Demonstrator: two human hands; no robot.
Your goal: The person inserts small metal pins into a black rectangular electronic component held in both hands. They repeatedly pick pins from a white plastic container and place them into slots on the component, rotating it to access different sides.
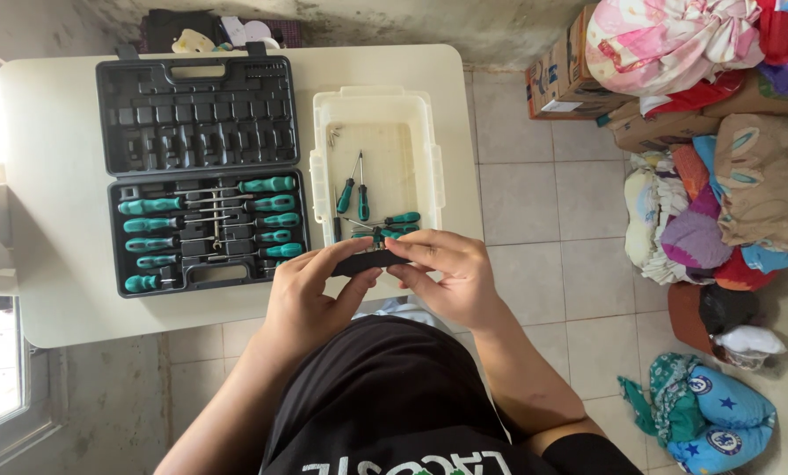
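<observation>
Both hands pinch a small black bit holder strip (368, 262) by its ends, left hand (310, 295) and right hand (447, 277) keeping it level just over the near edge of the white plastic tray (324, 132) of loose green-handled screwdrivers (359, 198), beside the open black tool case (200, 114).

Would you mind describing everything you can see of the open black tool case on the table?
The black tool case lies open flat on the pale table, left of the white plastic tray. It looks like moulded plastic, with a carry handle at its far edge. The far half shows empty shaped slots; the near half holds green-handled screwdrivers lying sideways in rows, with a few slots bare. Neither hand touches it; the left hand is nearest, by its near right corner.
</observation>
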